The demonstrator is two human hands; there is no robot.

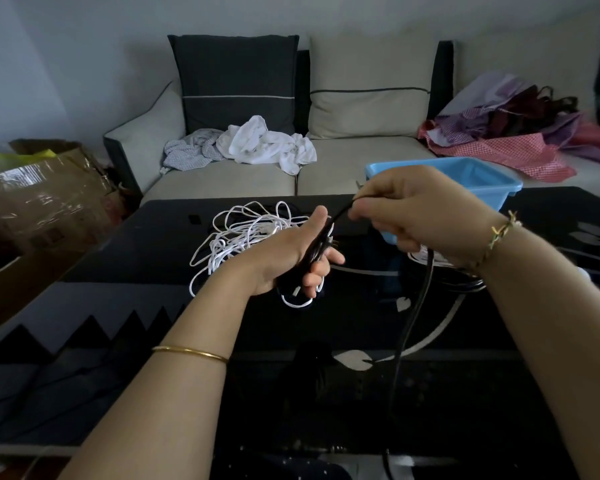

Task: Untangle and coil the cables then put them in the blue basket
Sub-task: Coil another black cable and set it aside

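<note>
Home living room: sofa, cushions.

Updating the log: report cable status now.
Left hand grips black cable loops; right hand pinches its run. White cables tangled on table. Blue basket behind right hand.

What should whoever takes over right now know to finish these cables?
Left hand: grips a partly wound bundle of the black cable.
Right hand: pinches the same cable; the loose length hangs from it toward the near table edge.
White cables: tangled on the black table.
Blue basket: far right on the table, no cable visible inside.
Done: black coil begun.
Left: finish that coil, untangle and coil the white ones, put all in the basket.
</note>
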